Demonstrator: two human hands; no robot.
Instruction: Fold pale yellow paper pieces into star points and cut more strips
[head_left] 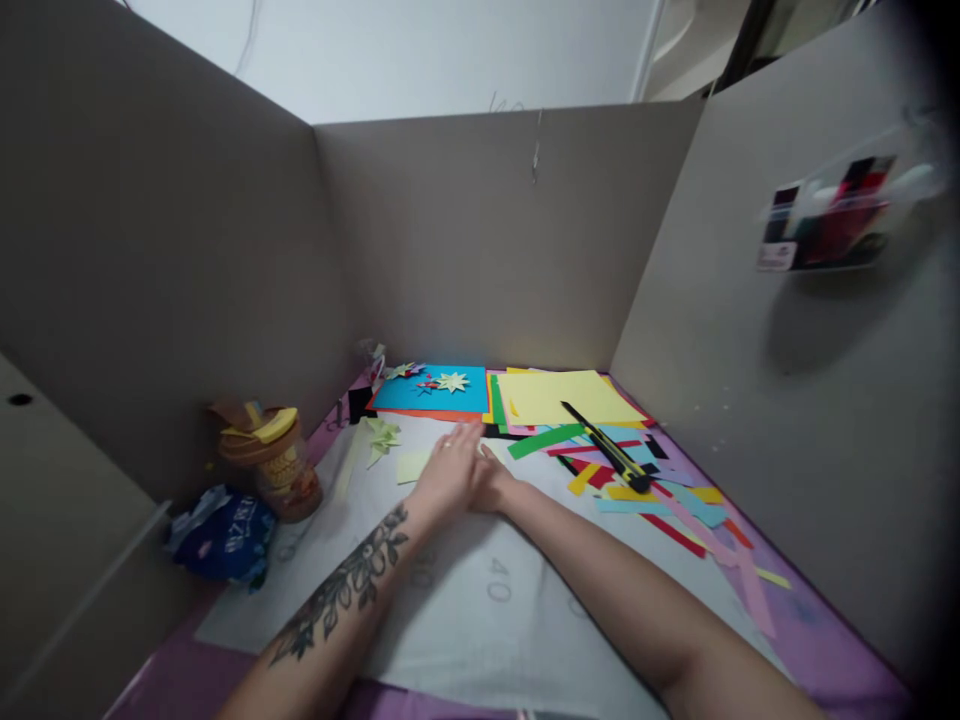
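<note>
My left hand [452,462] lies over the white sheet [480,620], its fingers stretched out flat and pointing away from me. Against it is my right hand [493,482], whose fingers are mostly hidden behind the left one. A pale yellow piece of paper [409,467] shows at the left edge of my left hand; the hands cover the rest of it. Left of that lies a pale green folded paper shape [382,438]. A folded paper star [452,382] rests on the blue paper [397,396] beyond my hands.
At right, a black-and-yellow utility knife [611,452] lies across coloured paper strips [679,535]. Yellow sheets [562,395] are stacked behind. A brown lidded cup [281,470] and a blue packet [225,535] stand at left. Grey panels [487,240] enclose the table.
</note>
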